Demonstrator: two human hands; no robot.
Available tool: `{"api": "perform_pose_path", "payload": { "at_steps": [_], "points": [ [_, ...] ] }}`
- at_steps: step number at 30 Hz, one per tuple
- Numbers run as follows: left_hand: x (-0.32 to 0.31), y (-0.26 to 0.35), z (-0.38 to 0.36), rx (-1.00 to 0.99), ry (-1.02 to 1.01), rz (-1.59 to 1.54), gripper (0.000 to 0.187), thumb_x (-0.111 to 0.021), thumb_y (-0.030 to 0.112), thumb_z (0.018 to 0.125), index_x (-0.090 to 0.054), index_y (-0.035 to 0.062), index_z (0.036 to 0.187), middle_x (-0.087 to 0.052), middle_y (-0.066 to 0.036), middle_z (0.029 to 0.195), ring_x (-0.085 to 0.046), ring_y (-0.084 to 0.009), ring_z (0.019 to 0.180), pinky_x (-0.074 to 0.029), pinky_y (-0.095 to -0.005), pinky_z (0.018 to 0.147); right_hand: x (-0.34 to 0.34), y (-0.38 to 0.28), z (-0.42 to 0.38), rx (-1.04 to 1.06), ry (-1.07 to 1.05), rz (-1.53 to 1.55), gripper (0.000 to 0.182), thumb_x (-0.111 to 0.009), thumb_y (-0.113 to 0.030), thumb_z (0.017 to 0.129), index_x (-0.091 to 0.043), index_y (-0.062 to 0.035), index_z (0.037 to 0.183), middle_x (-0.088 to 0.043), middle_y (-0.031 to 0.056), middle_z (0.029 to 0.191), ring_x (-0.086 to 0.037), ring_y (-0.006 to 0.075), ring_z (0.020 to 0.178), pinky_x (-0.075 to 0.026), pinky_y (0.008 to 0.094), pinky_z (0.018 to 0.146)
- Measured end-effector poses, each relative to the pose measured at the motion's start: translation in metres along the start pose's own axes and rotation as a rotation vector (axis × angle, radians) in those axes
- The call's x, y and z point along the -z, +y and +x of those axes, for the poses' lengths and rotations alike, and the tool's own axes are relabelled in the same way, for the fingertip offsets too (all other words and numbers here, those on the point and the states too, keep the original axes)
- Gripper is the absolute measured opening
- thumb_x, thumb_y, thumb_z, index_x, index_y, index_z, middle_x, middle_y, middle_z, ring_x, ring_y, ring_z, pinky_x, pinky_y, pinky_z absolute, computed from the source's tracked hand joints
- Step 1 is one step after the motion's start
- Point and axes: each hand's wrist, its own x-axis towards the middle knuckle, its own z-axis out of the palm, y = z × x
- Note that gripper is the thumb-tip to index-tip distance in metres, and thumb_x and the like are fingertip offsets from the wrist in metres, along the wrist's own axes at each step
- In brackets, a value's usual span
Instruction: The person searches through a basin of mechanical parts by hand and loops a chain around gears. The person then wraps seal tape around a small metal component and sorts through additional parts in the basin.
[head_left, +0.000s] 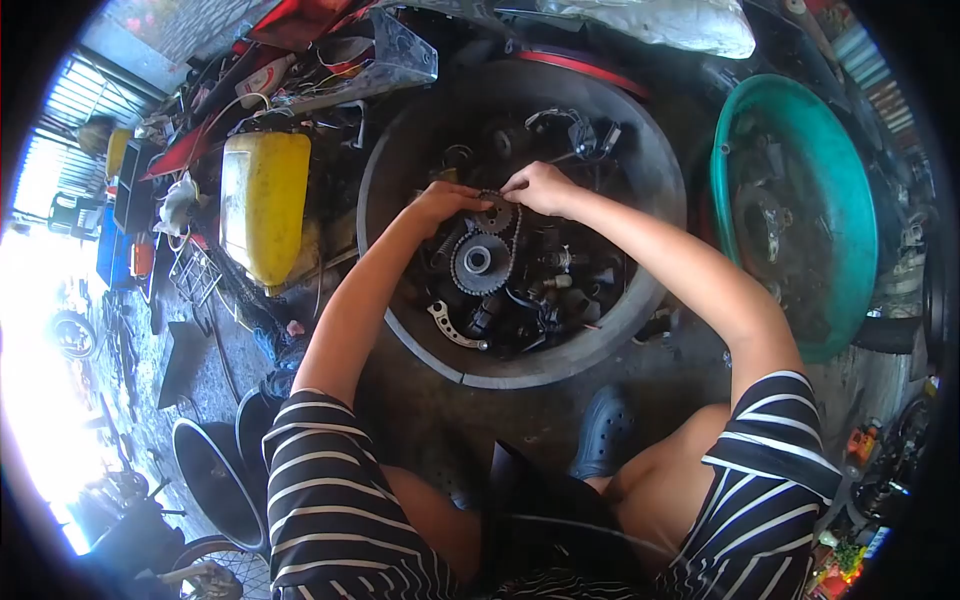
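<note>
Over a wide grey basin of parts, my left hand has its fingers closed at the top left of a small metal sprocket. My right hand pinches at the top right of that sprocket, where a timing chain passes over it. The chain runs down around a larger toothed sprocket with a round hub, just below. My fingertips cover part of the small sprocket's upper edge. A curved metal piece with holes lies lower left in the basin.
The basin's rim surrounds several dark engine parts. A green tub stands on the right, holding some parts. On the left are a yellow plastic container and a black bucket. A clear plastic bag lies at the top.
</note>
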Motion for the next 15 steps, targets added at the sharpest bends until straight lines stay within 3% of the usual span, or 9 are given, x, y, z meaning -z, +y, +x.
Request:
{"api": "perform_pose_path", "payload": {
  "at_steps": [4,9,10,11,13,15],
  "points": [
    [-0.003,-0.009,0.004,0.021,0.074,-0.038,0.040,-0.071,0.015,0.066,-0.058,-0.0035,0.099,-0.060,-0.010,0.091,-0.057,-0.0156,0.080,-0.044,-0.0278,0.072,-0.004,-0.001,-0.008,0.003,0.029,0.080,0.026,-0.061,-0.018,0.068,-0.063,-0.0076,0.092,-0.062,0.0114,0.090,-0.059,0.0229,0.085,-0.044,0.0295,0.078],
    [-0.008,-0.015,0.005,-0.035,0.090,-0.177,0.034,-0.070,0.014,0.067,-0.060,-0.0023,0.094,-0.062,-0.009,0.086,-0.058,-0.0148,0.076,-0.045,-0.0269,0.071,-0.011,0.005,-0.015,-0.128,-0.095,0.379,0.034,-0.051,-0.011,0.076,-0.054,-0.0077,0.109,-0.059,0.0132,0.100,-0.056,0.0171,0.092,-0.041,0.0271,0.079],
    [-0.010,-0.018,0.004,-0.034,0.070,-0.247,0.032,-0.070,0.014,0.067,-0.061,-0.0021,0.093,-0.062,-0.008,0.085,-0.059,-0.0146,0.074,-0.046,-0.0265,0.070,-0.002,-0.001,-0.018,-0.206,-0.270,0.469,0.052,-0.047,-0.009,0.081,-0.028,-0.0063,0.129,-0.040,0.0112,0.126,-0.042,0.0210,0.111,-0.038,0.0381,0.085],
    [-0.011,-0.019,0.002,-0.045,0.075,-0.243,0.032,-0.070,0.014,0.067,-0.061,-0.0021,0.093,-0.062,-0.008,0.085,-0.059,-0.0146,0.074,-0.046,-0.0265,0.070,0.002,-0.008,-0.024,-0.260,-0.279,0.509,0.055,-0.045,-0.006,0.081,-0.023,-0.0060,0.131,-0.035,0.0126,0.130,-0.037,0.0226,0.115,-0.036,0.0392,0.088],
    [-0.014,-0.020,0.001,-0.056,0.133,-0.270,0.037,-0.073,0.014,0.063,-0.061,-0.0022,0.093,-0.062,-0.009,0.086,-0.056,-0.0144,0.078,-0.043,-0.0265,0.074,0.002,-0.008,-0.027,-0.300,-0.309,0.601,0.056,-0.043,-0.003,0.081,-0.021,-0.0066,0.132,-0.033,0.0114,0.132,-0.036,0.0228,0.116,-0.035,0.0386,0.088],
    [-0.016,-0.021,0.002,-0.016,0.124,-0.343,0.037,-0.073,0.014,0.063,-0.061,-0.0023,0.093,-0.062,-0.009,0.085,-0.057,-0.0140,0.075,-0.044,-0.0261,0.071,-0.004,-0.001,-0.020,-0.268,-0.293,0.511,0.052,-0.042,-0.004,0.080,-0.029,-0.0101,0.130,-0.043,0.0058,0.125,-0.046,0.0163,0.101,-0.040,0.0289,0.077]
  ]
}}
